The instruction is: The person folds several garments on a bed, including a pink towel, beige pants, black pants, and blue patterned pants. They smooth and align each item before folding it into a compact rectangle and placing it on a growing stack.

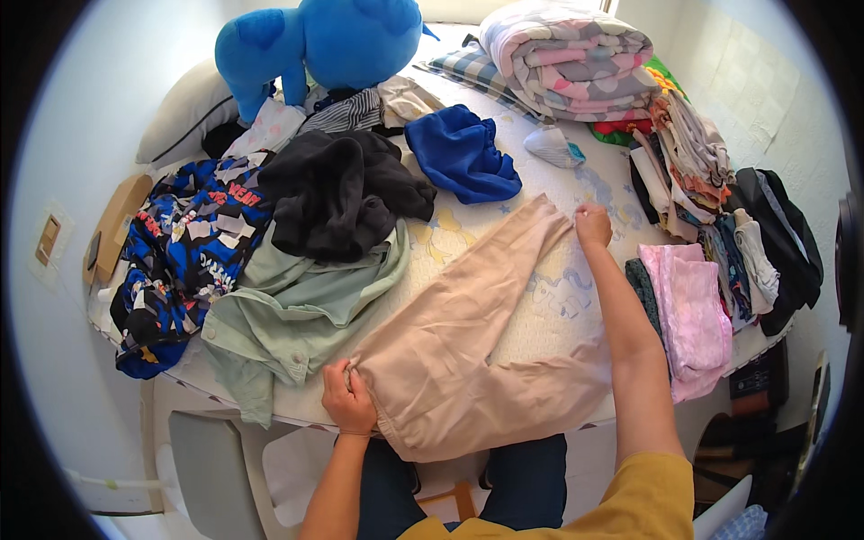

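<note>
Head camera, left of a side-by-side pair | head-worn, above the near edge of the bed (540,315) | facing down and forward, toward the far edge | close over the hands (351,398) | wide fisheye, bed edges bowed

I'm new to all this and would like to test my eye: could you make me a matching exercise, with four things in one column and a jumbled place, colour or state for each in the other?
Things:
1. Beige trousers
2. Plush toy
3. Patterned quilt
4. Pink cloth

Places, colours and states:
A. Rolled up, at the far side on the right
B. Folded, to the right of the right forearm
C. Spread out, with the waist end in the left hand
D. Blue, at the far side, left of centre

Right pairs: 1-C, 2-D, 3-A, 4-B
</note>
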Motion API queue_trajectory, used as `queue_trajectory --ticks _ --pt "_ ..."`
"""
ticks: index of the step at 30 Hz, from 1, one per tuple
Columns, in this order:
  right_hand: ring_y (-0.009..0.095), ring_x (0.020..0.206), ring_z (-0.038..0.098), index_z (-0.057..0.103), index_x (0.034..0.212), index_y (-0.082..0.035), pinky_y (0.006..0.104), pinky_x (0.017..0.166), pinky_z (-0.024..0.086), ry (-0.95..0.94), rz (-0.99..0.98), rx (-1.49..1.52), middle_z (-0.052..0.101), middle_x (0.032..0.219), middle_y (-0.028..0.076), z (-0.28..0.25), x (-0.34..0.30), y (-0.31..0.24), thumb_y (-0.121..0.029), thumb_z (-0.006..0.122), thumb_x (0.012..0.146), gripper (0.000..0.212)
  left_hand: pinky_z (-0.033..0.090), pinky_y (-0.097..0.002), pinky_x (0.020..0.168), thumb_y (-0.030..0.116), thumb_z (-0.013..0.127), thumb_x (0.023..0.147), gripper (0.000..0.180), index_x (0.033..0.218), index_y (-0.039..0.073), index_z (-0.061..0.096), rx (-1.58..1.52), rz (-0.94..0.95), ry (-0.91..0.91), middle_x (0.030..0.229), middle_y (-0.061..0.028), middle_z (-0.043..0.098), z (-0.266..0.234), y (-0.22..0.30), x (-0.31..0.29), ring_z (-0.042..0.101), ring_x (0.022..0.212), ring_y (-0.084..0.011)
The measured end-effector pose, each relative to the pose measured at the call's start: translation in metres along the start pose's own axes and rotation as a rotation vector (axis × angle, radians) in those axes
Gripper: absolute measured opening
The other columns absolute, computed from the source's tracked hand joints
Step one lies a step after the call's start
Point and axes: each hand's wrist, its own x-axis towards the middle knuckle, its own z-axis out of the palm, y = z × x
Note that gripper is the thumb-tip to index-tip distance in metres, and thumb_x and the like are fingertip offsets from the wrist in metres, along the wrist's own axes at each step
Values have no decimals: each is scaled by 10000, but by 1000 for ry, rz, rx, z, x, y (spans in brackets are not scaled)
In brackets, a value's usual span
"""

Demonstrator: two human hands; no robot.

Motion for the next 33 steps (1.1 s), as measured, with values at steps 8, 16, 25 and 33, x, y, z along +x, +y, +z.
queue_trajectory --ticks 8,16,25,33 --pt "314 955 617 707 908 -162 410 828 508 21 -525 -199 626 967 91 -41 -47 3 -103 639 774 161 471 -442 712 27 558 870 198 1066 17 583 14 0 2 924 -169 565 -4 -2 -2 581 846 -391" --pt "318 838 638 700 999 -99 382 765 514 -144 -444 307 625 939 141 -108 -154 41 -73 624 787 227 481 -442 793 48 570 885 213 1095 11 577 27 -19 -31 1010 -184 597 -2 -4 -2 588 940 -401" --pt "279 805 628 663 1035 -24 359 757 509 32 -158 323 629 937 140 -168 -271 135 -85 601 895 165 483 -375 866 113 584 936 387 1296 -3 503 -293 -91 20 1130 -167 555 -25 11 -18 580 1025 -299" --pt "143 790 647 659 1031 -22 270 664 529 -196 220 1004 665 952 65 -178 -386 107 -32 576 931 130 470 -340 851 210 675 923 376 1186 3 505 -400 -509 -155 1053 -107 496 -43 44 -167 544 916 -219"
